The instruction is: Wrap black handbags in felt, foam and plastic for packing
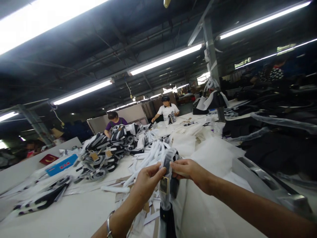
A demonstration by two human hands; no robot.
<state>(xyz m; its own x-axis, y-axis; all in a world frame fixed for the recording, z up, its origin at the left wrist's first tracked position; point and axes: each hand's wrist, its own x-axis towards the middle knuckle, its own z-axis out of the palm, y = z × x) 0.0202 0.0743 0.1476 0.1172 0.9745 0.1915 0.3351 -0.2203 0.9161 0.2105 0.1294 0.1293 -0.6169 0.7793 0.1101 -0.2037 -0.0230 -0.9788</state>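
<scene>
A dark strap with a gold-coloured buckle point(163, 184), wrapped in thin clear plastic, hangs upright in front of me. My left hand point(150, 180) pinches its upper part between thumb and fingers, just above the buckle. From the other side, my right hand point(187, 170) grips the same wrapped part with its fingertips, close to the left thumb. Below the buckle the strap runs down to a black piece point(167, 219) with a small gold stud, which the lower picture edge cuts off. White foam strips point(153, 153) lie just behind my hands.
Wrapped black-and-white straps point(99, 162) are heaped at left, with a blue box point(61, 165) beyond. White sheets point(213, 155) and a grey tape-dispenser-like device point(267, 181) lie at right, near black goods point(279, 148). Two co-workers point(168, 110) are across the table; a metal post point(213, 62) stands behind.
</scene>
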